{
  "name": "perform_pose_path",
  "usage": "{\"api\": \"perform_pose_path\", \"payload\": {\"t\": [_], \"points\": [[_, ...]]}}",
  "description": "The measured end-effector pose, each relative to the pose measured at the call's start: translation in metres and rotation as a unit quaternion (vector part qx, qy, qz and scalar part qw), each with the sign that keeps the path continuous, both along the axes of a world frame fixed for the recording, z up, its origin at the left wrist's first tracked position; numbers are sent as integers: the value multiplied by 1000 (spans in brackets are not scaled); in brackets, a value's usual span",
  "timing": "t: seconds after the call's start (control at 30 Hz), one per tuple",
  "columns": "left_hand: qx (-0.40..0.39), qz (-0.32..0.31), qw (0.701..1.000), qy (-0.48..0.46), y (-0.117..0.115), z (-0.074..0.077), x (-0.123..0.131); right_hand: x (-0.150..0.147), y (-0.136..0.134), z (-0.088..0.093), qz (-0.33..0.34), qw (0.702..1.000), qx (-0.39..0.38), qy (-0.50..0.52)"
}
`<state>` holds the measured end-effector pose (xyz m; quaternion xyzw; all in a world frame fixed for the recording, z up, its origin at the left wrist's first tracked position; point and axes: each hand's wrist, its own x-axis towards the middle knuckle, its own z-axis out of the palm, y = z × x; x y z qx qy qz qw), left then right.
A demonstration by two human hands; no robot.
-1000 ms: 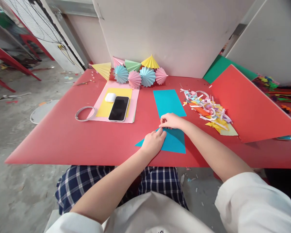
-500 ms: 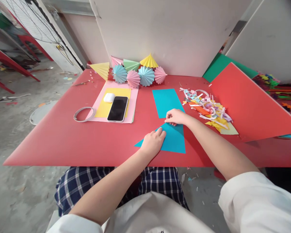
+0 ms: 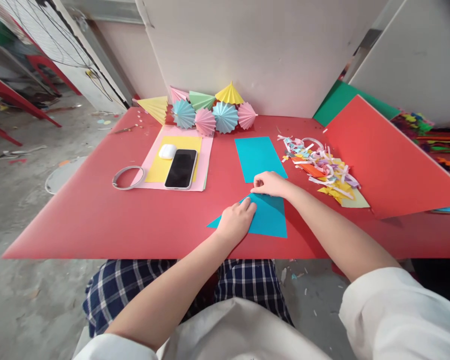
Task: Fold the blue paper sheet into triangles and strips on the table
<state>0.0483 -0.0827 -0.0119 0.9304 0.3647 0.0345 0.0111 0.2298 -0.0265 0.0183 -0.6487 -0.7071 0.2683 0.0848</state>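
1. Pressing down on a blue paper sheet (image 3: 270, 217), the left hand (image 3: 237, 220) lies palm-down across its slanting edge, fingers laid on the paper, not clenched.
2. Right hand (image 3: 268, 184) sits at the sheet's far edge, thumb and fingers bunched together; can't tell whether they pinch the paper or just rest on it.
3. Sheet location: flat near the front edge of the red table (image 3: 97, 225), just in front of the wearer. One pointed corner sticks out left of the left hand; the right part is uncovered. Looks folded at the slanting side, but the hands hide part of it.
4. Second blue sheet (image 3: 260, 157) lies flat just beyond the right hand.
5. Handling (judged): very light, thin, fairly crisp; should crease readily, slide on the smooth tabletop, tear if yanked. Best hold: flat fingers on the middle, fingertip pinch at an edge or corner.
6. Around: phone (image 3: 181, 169), screen dark, on yellow paper (image 3: 157, 167) to the left; paper scraps (image 3: 341, 187) to the right; pleated paper fans (image 3: 226, 118) at the back.
7. Text: no brand or label readable on papers or phone.
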Motion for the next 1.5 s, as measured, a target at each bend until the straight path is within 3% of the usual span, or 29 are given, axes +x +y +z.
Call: {"api": "perform_pose_path", "payload": {"t": [0.43, 0.7, 0.93, 1.13, 1.33, 1.43, 1.5], "points": [[-4, -5, 1000, 1, 0, 1, 0, 29, 10, -3, -88, 987, -100, 92], [-7, -5, 1000, -5, 0, 1, -1, 36, 11, -6, -86, 985, -99, 111], [-9, 1, 1000, -7, 0, 0, 0, 36, 1, 1, -92, 993, -5, 80], [-13, 3, 1000, -1, 0, 1, 0, 21, -5, -8, -64, 997, 9, 49], [-15, 6, 1000, 5, 0, 4, 0, 34, -1, -3, -97, 995, 30, 11], [-11, 7, 1000, 4, -1, 4, -1, 20, -15, -3, -113, 987, 109, -18], [-9, 5, 1000, 2, -1, 4, -1, 2, -33, -9, -71, 974, 214, -27]]}}
